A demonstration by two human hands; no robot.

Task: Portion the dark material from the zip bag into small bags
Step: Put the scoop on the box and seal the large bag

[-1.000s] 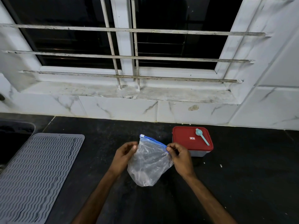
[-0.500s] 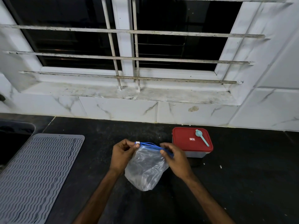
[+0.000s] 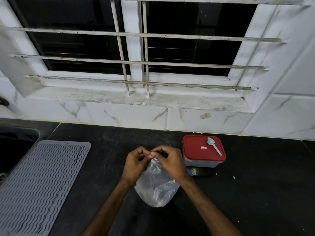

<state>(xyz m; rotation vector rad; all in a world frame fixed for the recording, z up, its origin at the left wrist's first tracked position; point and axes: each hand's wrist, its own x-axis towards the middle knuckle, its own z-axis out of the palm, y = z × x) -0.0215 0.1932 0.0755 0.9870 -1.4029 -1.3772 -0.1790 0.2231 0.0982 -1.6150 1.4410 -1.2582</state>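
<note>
A clear, crumpled zip bag hangs over the black counter, its lower end close to the surface. My left hand and my right hand meet at the bag's top, fingertips pinching it together; the blue zip strip is hidden behind my fingers. What is inside the bag cannot be made out. Behind my right hand stands a container with a red lid, and a small light-blue scoop lies on that lid.
A grey ribbed drying mat covers the counter at the left, with a dark sink beyond it. A small dark packet lies in front of the container. White marble tiles and a barred window rise behind the counter.
My hands have moved together along the bag's top, from its two corners to one point at the middle. The blue zip strip, visible before, is now covered by my fingers.
</note>
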